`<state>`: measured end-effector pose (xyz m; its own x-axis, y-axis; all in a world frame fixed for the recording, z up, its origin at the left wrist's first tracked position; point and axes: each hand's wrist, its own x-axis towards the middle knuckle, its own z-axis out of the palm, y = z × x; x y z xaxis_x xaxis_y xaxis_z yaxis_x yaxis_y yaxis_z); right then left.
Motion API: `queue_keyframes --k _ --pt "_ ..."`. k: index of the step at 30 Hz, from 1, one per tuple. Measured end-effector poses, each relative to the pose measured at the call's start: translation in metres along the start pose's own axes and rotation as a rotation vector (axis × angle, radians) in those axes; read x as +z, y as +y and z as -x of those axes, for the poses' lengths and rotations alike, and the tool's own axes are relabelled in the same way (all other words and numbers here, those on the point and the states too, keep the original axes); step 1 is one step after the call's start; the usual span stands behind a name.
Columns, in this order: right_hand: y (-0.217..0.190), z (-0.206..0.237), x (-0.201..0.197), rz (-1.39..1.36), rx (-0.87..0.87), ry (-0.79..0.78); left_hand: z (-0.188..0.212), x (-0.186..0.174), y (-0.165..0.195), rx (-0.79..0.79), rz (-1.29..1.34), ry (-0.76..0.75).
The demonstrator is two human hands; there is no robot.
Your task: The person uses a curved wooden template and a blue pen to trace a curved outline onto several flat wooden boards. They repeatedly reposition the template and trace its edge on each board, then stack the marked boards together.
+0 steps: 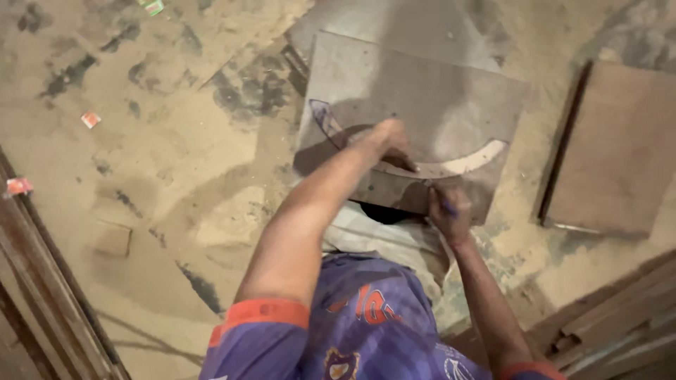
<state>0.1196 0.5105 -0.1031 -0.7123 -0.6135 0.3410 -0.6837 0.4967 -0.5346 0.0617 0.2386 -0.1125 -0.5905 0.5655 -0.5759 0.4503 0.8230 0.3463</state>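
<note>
- So the right hand (449,211) is pinching a blue pen (446,206) with closed fingers, tip sitting on the curved template's (451,166) lower edge.
- Left hand (391,139) is pressing flat on that template, just above and nearer its middle.
- It's arcing left-to-right across the grey board (422,84), which is lying on the dusty floor (155,183); pale, thin, crescent-shaped.

A purple short-sleeved shirt (366,331) with orange-red cuff bands and printed chest markings is worn, with pale trousers (380,243); both forearms are left bare.
</note>
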Motion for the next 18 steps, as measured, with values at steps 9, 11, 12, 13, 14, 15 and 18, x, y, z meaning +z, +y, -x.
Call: queue_keyframes --k 9,11,12,13,14,15,18 --pt "0.055 -0.060 -0.038 -0.008 0.384 0.227 0.114 0.034 -0.040 -0.388 0.193 0.960" --pt "0.063 -0.066 -0.032 0.051 0.315 0.227 0.132 0.058 -0.040 -0.651 0.209 1.038" --pt "0.065 -0.063 -0.028 0.134 0.276 0.234 0.138 0.070 -0.037 -0.666 0.214 1.020" --pt "0.067 -0.060 -0.024 0.216 0.233 0.238 0.142 0.082 -0.033 -0.684 0.219 1.002" --pt "0.069 -0.055 -0.021 0.299 0.189 0.239 0.144 0.092 -0.028 -0.703 0.226 0.987" --pt "0.071 -0.048 -0.021 0.277 0.197 0.221 0.144 0.101 -0.023 -0.701 0.245 0.999" --pt "0.078 -0.031 -0.024 0.161 0.278 0.150 0.148 0.122 -0.005 -0.707 0.268 1.027"
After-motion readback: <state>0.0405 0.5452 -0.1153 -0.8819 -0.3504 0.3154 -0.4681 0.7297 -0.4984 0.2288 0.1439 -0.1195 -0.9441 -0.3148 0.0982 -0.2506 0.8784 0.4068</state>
